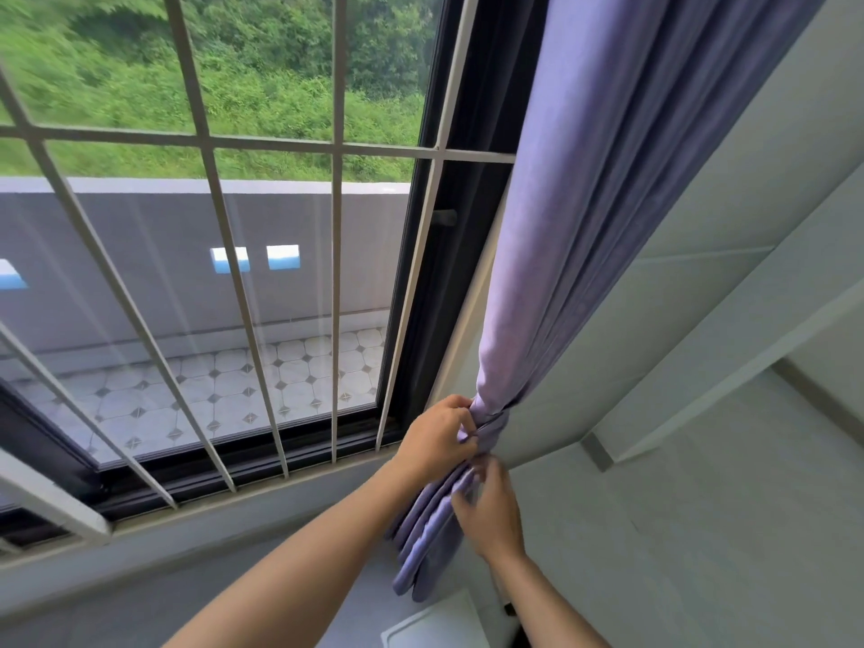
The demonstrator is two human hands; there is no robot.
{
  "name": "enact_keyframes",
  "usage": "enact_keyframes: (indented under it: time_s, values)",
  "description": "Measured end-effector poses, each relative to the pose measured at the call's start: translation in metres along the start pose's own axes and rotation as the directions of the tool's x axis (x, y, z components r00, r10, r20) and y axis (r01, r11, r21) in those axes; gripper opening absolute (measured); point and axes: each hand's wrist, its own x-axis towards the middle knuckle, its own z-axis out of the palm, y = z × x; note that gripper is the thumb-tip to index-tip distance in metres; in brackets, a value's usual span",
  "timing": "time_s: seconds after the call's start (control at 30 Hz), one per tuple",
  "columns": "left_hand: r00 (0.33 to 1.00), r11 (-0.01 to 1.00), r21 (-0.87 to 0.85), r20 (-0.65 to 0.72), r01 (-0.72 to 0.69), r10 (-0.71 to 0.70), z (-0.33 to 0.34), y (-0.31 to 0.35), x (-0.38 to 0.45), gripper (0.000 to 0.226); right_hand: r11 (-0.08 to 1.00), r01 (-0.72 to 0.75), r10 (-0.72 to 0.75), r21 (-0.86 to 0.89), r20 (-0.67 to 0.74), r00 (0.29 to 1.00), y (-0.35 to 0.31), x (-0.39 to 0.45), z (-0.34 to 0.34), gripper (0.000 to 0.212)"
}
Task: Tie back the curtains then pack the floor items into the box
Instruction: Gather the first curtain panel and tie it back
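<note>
A purple curtain (575, 217) hangs gathered along the right side of the window. A tie of the same purple cloth (491, 425) cinches it into a narrow waist near the sill. My left hand (437, 439) grips the curtain at that waist from the left, fingers curled on the tie. My right hand (491, 512) is just below, fingers pinching the folds and the end of the tie. The curtain's lower part (421, 544) hangs loose beneath my hands. No box and no floor items are in view.
A window with white bars (334, 226) and a dark frame (421, 292) fills the left. The white sill (243, 495) runs below it. A white wall (701, 320) stands to the right. A white flat object (435, 624) lies at the bottom.
</note>
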Motion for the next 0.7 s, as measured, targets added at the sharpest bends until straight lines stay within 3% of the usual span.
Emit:
enact_keyframes:
  time_s: [0.13,0.33,0.47,0.57,0.7]
  values:
    - [0.999,0.999,-0.027,0.042,0.028,-0.027,-0.010,-0.009,0.005,0.012,0.988,-0.049,0.083,0.147,-0.233,0.969,-0.019,0.020,-0.007,0.062]
    - [0.995,0.996,-0.061,0.069,0.070,-0.066,-0.023,-0.007,0.005,0.010,0.947,0.029,-0.019,0.319,-0.034,0.999,-0.031,0.038,-0.006,0.080]
    - [0.992,0.993,-0.062,0.078,0.101,-0.096,-0.030,-0.007,0.006,0.013,0.951,0.104,-0.116,0.292,0.024,0.993,-0.028,0.042,-0.008,0.087]
    - [0.991,0.995,-0.013,0.098,0.094,-0.092,-0.032,-0.002,0.009,0.016,0.965,0.069,-0.079,0.254,0.030,0.996,-0.021,0.051,-0.003,0.075]
    - [0.991,0.996,0.007,0.099,0.094,-0.095,-0.033,-0.001,0.011,0.014,0.978,0.031,-0.013,0.207,-0.090,0.996,-0.019,0.057,0.004,0.043]
